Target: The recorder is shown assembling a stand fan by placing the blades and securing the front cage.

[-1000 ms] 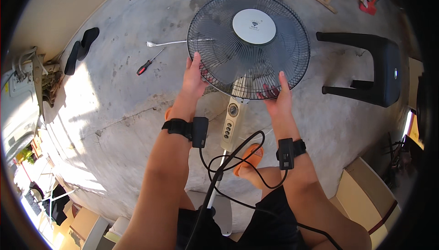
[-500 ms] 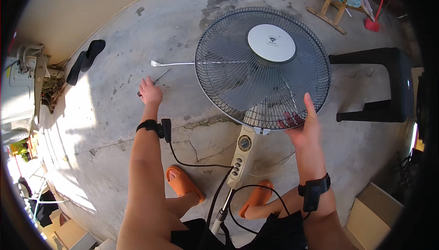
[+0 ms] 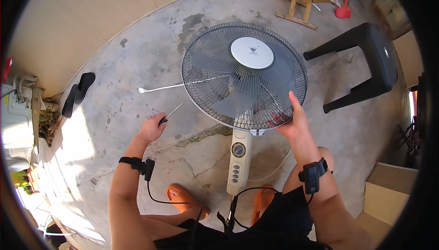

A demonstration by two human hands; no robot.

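Note:
A grey pedestal fan (image 3: 244, 74) lies tilted in front of me, its round wire grille facing up with a white centre cap. My right hand (image 3: 292, 124) grips the lower right rim of the grille. My left hand (image 3: 152, 129) holds a screwdriver (image 3: 170, 114) by its dark handle, the metal shaft pointing up and right toward the grille. The fan's white control column (image 3: 238, 161) with a dial and buttons runs down between my knees. Both wrists wear black bands with small devices.
A white rod (image 3: 160, 88) lies on the concrete floor left of the fan. A black plastic stool (image 3: 366, 62) lies on its side at right. Black sandals (image 3: 77, 92) sit at left, a wooden frame (image 3: 302, 3) at the back, cardboard (image 3: 388, 195) lower right.
My left hand left the fan grille, reached left to the floor, picked up the screwdriver and brought it back toward the fan. My right hand stayed on the grille's rim.

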